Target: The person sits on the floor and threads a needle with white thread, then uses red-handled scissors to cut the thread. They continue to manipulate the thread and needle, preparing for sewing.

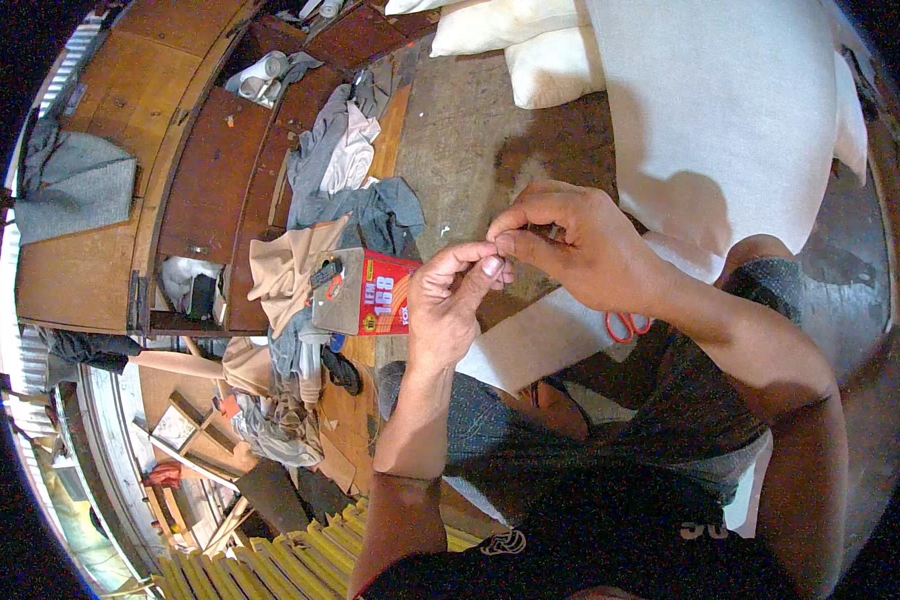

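Note:
My left hand (pixel 448 300) and my right hand (pixel 575 245) meet in mid-air in front of my body, fingertips touching. Thumb and forefinger are pinched on both; whatever lies between them is too small or hidden to make out. Below my right forearm, red scissor handles (pixel 625 326) show on my lap area, beside a pale strip of cloth (pixel 545 335). To the right of my hands a large off-white padded piece of fabric (pixel 715 110) is spread out, with my shadow on it.
Left of my hands stands a red and grey rectangular tin (pixel 370 290) with a small dark item on top. Piled clothes (pixel 335 180) lie by a wooden cabinet (pixel 210 170). White cushions (pixel 550 55) rest on the worn floor (pixel 470 130). Yellow slats (pixel 270 560) run at the lower left.

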`<action>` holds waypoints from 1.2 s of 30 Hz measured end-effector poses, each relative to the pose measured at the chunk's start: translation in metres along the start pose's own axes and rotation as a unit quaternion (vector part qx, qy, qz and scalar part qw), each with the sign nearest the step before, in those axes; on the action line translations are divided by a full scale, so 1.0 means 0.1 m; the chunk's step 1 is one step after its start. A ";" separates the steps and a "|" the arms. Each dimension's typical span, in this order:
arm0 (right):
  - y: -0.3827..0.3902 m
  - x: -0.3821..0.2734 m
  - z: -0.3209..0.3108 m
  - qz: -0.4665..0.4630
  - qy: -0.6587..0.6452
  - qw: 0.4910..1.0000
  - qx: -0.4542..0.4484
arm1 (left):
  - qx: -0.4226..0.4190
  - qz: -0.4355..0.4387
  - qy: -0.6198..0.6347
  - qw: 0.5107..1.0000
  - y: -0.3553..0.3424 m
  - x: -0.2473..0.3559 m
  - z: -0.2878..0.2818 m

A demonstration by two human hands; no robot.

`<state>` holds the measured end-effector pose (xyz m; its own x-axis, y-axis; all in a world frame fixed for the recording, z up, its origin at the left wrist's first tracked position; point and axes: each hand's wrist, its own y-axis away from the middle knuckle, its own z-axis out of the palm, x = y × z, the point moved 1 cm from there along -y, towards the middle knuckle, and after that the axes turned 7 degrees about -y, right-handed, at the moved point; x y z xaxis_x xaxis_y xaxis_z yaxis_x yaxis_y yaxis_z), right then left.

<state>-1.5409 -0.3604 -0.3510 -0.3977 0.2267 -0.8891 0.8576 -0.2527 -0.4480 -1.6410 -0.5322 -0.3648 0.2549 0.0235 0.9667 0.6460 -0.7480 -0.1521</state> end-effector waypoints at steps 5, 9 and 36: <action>0.00 0.07 0.02 0.004 -0.056 0.998 0.002 | 0.001 -0.008 0.006 1.000 -0.01 0.03 0.02; 0.00 0.03 0.01 0.056 -0.091 0.994 -0.009 | -0.004 0.004 0.024 1.000 -0.02 0.00 0.00; 0.09 0.09 0.16 -0.009 0.114 0.991 0.072 | 0.128 0.056 -0.143 0.980 0.04 0.15 0.16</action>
<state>-1.5415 -0.3755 -0.3647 -0.3141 0.4344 -0.8442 0.7893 -0.3747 -0.4865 -1.6230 -0.5246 -0.3543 0.5025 0.1636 0.8490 0.7520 -0.5672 -0.3358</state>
